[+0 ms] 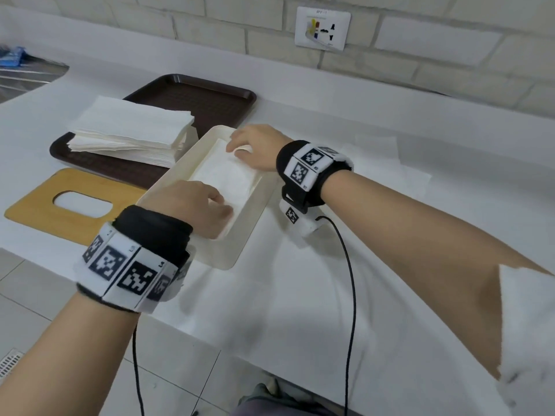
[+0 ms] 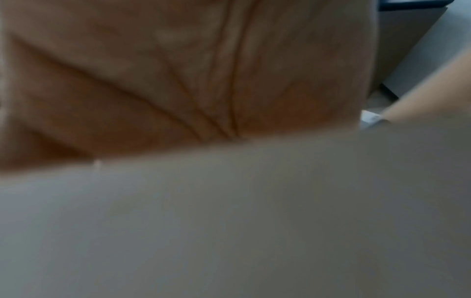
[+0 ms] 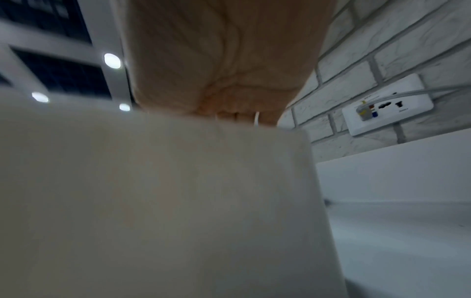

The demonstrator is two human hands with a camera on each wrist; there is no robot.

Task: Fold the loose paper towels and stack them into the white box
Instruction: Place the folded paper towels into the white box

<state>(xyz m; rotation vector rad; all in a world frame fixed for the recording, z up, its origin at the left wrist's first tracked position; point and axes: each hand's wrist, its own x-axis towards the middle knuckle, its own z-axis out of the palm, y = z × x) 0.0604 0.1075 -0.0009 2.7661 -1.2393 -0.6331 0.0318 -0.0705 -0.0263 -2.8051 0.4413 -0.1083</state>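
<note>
Frame centre: left hand [image 1: 195, 202] and right hand [image 1: 255, 148] reach into white box [image 1: 240, 235], flattish fingers pressing folded paper towel [image 1: 222, 175]; neither visibly grasps.

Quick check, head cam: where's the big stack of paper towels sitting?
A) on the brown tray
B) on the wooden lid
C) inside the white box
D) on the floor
A: the stack of paper towels rests on the brown tray, behind the white box, while the wooden lid beside it carries nothing.
</note>
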